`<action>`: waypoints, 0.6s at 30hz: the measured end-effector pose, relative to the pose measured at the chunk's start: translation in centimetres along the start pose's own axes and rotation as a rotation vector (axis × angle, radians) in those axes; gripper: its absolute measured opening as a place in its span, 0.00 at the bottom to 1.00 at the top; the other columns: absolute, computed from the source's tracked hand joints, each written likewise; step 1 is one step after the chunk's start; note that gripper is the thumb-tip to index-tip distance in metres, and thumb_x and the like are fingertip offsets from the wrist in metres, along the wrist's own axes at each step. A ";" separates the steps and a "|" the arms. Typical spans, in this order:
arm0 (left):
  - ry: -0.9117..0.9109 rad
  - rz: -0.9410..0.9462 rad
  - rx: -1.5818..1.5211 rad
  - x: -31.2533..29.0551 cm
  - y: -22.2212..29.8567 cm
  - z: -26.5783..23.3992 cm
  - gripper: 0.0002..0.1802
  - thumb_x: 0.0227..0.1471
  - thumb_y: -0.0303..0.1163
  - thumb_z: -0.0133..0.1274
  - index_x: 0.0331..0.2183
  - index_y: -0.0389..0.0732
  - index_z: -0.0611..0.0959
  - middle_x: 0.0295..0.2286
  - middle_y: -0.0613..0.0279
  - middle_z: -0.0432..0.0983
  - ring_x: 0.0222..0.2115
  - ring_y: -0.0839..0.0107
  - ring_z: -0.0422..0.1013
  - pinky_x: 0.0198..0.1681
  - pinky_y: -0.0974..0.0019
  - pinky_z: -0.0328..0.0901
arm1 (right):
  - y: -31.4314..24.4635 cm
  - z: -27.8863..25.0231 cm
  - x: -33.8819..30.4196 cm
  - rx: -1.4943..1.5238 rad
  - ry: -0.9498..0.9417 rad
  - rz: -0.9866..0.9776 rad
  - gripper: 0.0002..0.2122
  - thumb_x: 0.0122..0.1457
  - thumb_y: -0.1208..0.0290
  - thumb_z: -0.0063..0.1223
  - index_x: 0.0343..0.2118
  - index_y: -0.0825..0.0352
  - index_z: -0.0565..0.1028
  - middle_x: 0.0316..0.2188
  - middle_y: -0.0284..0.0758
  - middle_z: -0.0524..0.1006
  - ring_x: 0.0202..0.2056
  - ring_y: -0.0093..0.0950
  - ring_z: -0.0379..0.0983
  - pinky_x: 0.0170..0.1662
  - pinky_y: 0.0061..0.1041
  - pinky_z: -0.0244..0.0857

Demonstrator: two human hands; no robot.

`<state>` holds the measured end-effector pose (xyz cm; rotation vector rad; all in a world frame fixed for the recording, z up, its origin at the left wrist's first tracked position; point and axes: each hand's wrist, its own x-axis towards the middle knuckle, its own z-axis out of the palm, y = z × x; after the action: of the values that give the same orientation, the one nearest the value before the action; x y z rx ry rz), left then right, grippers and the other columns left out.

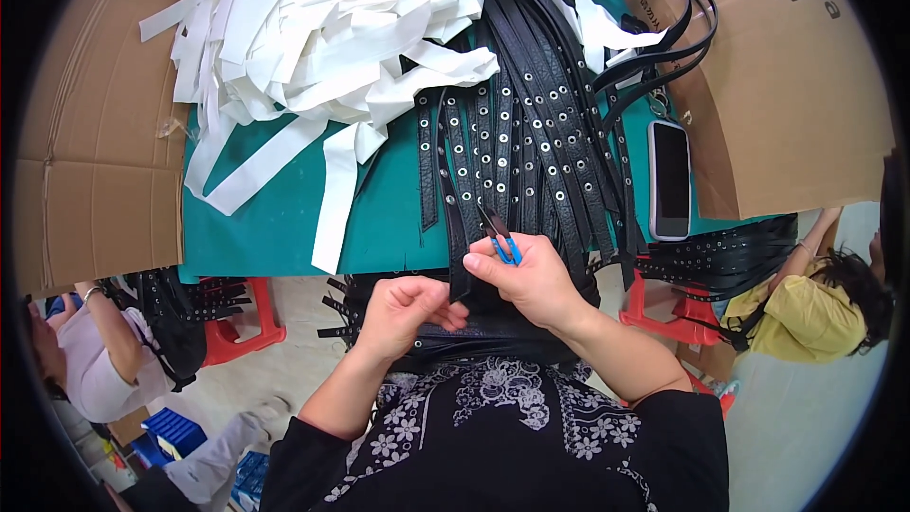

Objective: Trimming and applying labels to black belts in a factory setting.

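My right hand (531, 280) is closed around small scissors (506, 249) with blue handles, whose dark blades point away from me over the straps. Many black straps (512, 142) with silver eyelets lie side by side, their ends reaching toward the near table edge. One black strap (460, 265) hangs over that edge between my hands. Beside its lower end, my left hand (403, 313) has its fingers curled together in a pinch. Whatever is between those fingertips, if anything, is too small to see.
A large heap of white strips (332, 28) covers the far left of the green table (265, 237). Cardboard boxes (104, 133) (777, 85) flank it. A phone (670, 180) lies at the right. People sit on both sides near red stools (251, 322), with more black straps.
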<state>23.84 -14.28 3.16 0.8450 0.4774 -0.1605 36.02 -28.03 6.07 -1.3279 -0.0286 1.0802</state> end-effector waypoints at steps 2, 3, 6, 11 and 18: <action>0.139 0.161 0.295 0.2 0.4 -0.6 0.09 0.51 0.30 0.48 0.31 0.33 0.77 0.22 0.56 0.74 0.19 0.74 0.71 0.21 0.76 0.65 | 0.8 -0.1 0.2 -0.170 0.045 -0.208 0.06 0.51 0.71 0.55 0.26 0.70 0.73 0.14 0.20 0.64 0.13 0.08 0.53 0.14 0.13 0.43; 0.278 0.241 0.409 0.5 0.9 -0.2 0.09 0.51 0.29 0.48 0.32 0.33 0.78 0.22 0.60 0.74 0.17 0.79 0.66 0.19 0.80 0.60 | 0.7 -0.1 0.2 -0.169 0.048 -0.208 0.06 0.51 0.71 0.55 0.26 0.70 0.73 0.14 0.20 0.64 0.13 0.08 0.53 0.14 0.13 0.43; 0.418 0.438 0.528 1.1 1.6 -0.2 0.08 0.49 0.27 0.51 0.33 0.35 0.78 0.20 0.69 0.69 0.16 0.83 0.59 0.20 0.81 0.56 | 0.2 0.1 -0.2 -0.355 0.114 -0.242 0.05 0.48 0.73 0.55 0.22 0.69 0.73 0.13 0.21 0.65 0.14 0.09 0.55 0.15 0.13 0.46; 0.394 0.550 0.653 2.1 2.4 0.9 0.08 0.48 0.26 0.52 0.33 0.35 0.78 0.25 0.68 0.70 0.25 0.83 0.63 0.30 0.79 0.58 | 1.2 0.2 0.7 -0.736 0.282 -0.719 0.06 0.43 0.74 0.57 0.20 0.69 0.71 0.11 0.26 0.64 0.15 0.09 0.56 0.15 0.14 0.48; 0.194 0.233 0.137 3.9 2.7 0.9 0.16 0.56 0.34 0.41 0.40 0.32 0.74 0.33 0.60 0.72 0.30 0.75 0.68 0.34 0.74 0.63 | 0.5 -0.1 -0.3 -0.620 0.123 -0.327 0.09 0.47 0.70 0.56 0.24 0.70 0.72 0.12 0.33 0.68 0.14 0.16 0.62 0.17 0.17 0.56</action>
<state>28.44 -12.95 3.66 1.0493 0.5491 0.1058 35.57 -28.37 5.82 -1.8623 -0.5066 0.7279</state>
